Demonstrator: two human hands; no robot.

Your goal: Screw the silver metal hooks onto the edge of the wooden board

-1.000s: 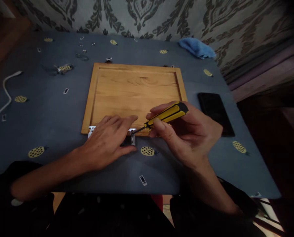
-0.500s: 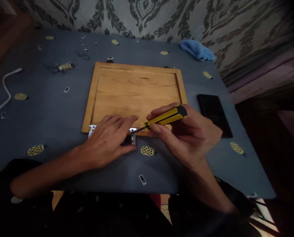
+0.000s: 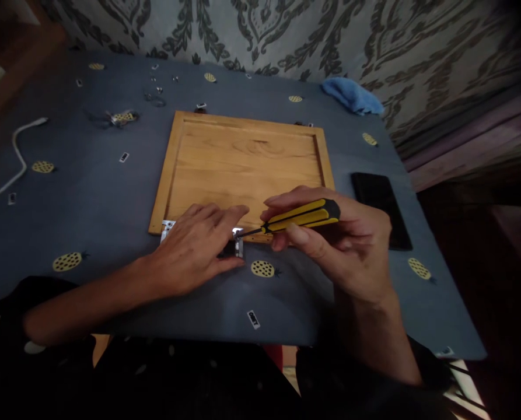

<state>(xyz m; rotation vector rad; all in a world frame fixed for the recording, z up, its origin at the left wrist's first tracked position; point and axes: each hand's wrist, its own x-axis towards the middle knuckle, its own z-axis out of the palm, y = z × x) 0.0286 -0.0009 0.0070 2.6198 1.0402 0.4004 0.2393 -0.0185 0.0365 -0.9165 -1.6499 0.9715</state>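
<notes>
A wooden panel (image 3: 242,163) with a raised frame lies on a dark blue tablecloth (image 3: 89,198). At its near edge sits a metal hinge (image 3: 238,242), mostly hidden under my left hand (image 3: 194,251), which lies flat on it with fingers pressed down. My right hand (image 3: 352,245) is closed around a yellow and black screwdriver (image 3: 301,214). The screwdriver's tip rests on the hinge's right end, beside my left fingertips.
A black phone (image 3: 380,207) lies right of the panel. A blue cloth (image 3: 352,96) is at the back right. A white cable (image 3: 17,157) runs along the left. Small screws and metal parts (image 3: 122,116) are scattered at the back left. Patterned fabric hangs behind the table.
The screwdriver handle has turned slightly flatter in my right hand, and that hand's fingers have shifted on it. My left hand stays pressed on the hinge.
</notes>
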